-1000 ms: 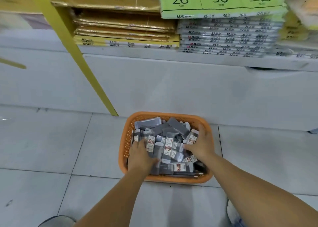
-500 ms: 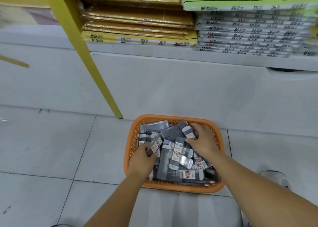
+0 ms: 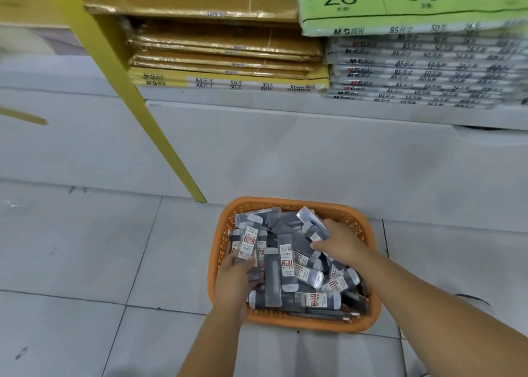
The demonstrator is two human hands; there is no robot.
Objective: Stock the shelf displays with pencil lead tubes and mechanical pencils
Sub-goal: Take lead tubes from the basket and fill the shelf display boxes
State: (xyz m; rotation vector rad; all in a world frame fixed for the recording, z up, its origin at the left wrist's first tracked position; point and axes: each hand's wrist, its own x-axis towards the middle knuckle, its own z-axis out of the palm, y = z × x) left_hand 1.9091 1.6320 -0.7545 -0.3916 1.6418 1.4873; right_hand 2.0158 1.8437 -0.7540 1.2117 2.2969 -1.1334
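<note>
An orange plastic basket (image 3: 368, 316) sits on the tiled floor, heaped with several grey pencil lead tubes (image 3: 288, 262) bearing white and red labels. My left hand (image 3: 234, 276) is at the basket's left side and grips a bundle of lead tubes (image 3: 248, 242) that stand upright above it. My right hand (image 3: 340, 242) reaches into the far right of the pile, fingers curled round a tilted lead tube (image 3: 311, 219). A dark mechanical pencil (image 3: 328, 316) lies along the basket's near wall.
The white shelf base (image 3: 314, 154) rises right behind the basket. On the shelf above lie stacks of gold paper packs (image 3: 225, 51) and grey and green notebook packs (image 3: 414, 71). A slanted yellow upright (image 3: 128, 91) stands to the left. Grey floor tiles (image 3: 85, 262) stretch to the left.
My left hand has raised its bundle of tubes higher out of the pile. My right hand has stayed at the far right and lifted one tube's end. The view has moved closer.
</note>
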